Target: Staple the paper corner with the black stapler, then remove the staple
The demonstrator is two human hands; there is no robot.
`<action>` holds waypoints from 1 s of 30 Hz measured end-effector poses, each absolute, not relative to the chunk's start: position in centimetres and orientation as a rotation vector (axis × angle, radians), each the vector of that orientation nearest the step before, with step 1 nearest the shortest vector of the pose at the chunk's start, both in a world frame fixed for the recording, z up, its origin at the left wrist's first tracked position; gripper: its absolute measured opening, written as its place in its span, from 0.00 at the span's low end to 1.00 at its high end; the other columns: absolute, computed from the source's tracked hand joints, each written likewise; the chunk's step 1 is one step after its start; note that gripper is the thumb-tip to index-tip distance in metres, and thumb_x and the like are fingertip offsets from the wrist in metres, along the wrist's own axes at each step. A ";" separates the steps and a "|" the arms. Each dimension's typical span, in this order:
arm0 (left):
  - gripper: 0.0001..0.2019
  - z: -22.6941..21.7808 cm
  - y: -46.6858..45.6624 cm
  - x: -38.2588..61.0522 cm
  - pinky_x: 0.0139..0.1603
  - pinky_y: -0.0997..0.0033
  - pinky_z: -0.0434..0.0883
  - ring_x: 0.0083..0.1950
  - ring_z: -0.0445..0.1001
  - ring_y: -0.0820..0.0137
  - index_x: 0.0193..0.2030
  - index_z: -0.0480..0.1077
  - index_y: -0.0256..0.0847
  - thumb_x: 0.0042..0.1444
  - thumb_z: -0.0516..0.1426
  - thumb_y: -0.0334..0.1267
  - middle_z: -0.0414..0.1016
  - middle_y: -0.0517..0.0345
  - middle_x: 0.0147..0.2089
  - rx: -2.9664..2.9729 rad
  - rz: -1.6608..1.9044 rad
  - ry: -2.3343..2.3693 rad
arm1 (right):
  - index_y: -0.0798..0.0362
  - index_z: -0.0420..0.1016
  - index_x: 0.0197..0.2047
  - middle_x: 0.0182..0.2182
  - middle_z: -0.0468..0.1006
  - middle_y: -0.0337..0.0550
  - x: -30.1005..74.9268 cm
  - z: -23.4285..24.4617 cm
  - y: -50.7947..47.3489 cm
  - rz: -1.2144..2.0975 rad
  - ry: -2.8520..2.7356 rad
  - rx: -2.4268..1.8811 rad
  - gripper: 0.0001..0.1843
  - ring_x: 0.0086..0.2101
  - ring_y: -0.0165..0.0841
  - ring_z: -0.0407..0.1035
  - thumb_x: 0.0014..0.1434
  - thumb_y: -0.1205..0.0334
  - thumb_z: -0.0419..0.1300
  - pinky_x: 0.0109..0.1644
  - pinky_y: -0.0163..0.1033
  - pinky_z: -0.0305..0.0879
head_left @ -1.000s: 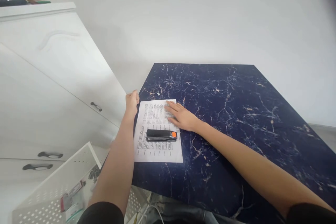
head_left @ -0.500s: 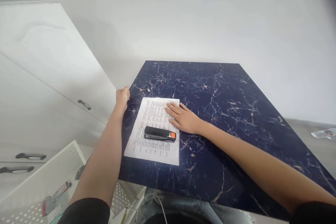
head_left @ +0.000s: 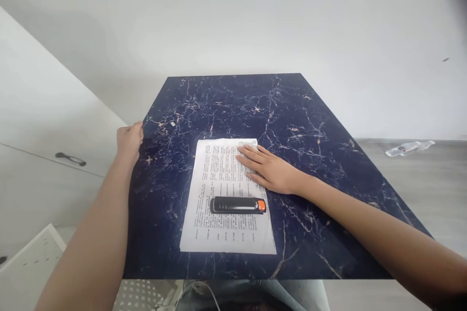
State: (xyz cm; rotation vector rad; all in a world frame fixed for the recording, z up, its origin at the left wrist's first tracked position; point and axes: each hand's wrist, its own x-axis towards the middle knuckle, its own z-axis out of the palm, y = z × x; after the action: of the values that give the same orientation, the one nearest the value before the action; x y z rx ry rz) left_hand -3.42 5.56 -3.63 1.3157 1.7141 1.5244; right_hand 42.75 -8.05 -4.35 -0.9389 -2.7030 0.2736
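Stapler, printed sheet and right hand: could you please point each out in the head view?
stapler (head_left: pixel 238 204), head view, middle of its black body.
printed sheet (head_left: pixel 215 175), head view, text area above the stapler.
right hand (head_left: pixel 272 171), head view, back of the hand.

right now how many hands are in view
2. The left hand grips the table at its left edge; the right hand lies flat on the printed paper, upper right, beyond the stapler. None seems hidden.
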 end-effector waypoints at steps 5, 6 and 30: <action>0.23 -3.2 5.4 -2.9 0.19 0.73 0.41 0.17 0.46 0.81 0.16 0.49 0.45 0.50 0.61 0.38 0.46 0.69 0.16 1.239 1.588 1.669 | 0.54 0.78 0.62 0.61 0.78 0.50 43.3 -3.9 -8.4 0.250 -2.536 -0.767 0.19 0.63 0.43 0.70 0.74 0.59 0.56 0.70 0.57 0.66; 0.23 -3.1 5.3 -2.8 0.19 0.74 0.41 0.17 0.46 0.81 0.16 0.49 0.44 0.49 0.61 0.37 0.46 0.70 0.16 1.236 1.598 1.666 | 0.55 0.79 0.59 0.57 0.80 0.50 43.5 -3.8 -8.5 0.253 -2.524 -0.733 0.17 0.59 0.42 0.73 0.73 0.60 0.57 0.67 0.55 0.71; 0.25 -3.6 6.0 -2.8 0.17 0.77 0.40 0.17 0.45 0.82 0.16 0.46 0.44 0.44 0.63 0.38 0.43 0.72 0.16 1.245 1.630 1.674 | 0.50 0.81 0.54 0.47 0.83 0.44 43.7 -4.4 -8.8 0.279 -2.520 -0.619 0.12 0.49 0.39 0.77 0.70 0.67 0.59 0.55 0.50 0.80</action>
State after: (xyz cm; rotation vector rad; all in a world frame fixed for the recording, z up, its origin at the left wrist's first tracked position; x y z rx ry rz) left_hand -2.82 6.00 -3.57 1.2449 1.6744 1.6301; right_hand 43.71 -8.77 -4.37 -0.6194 -2.5197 0.2793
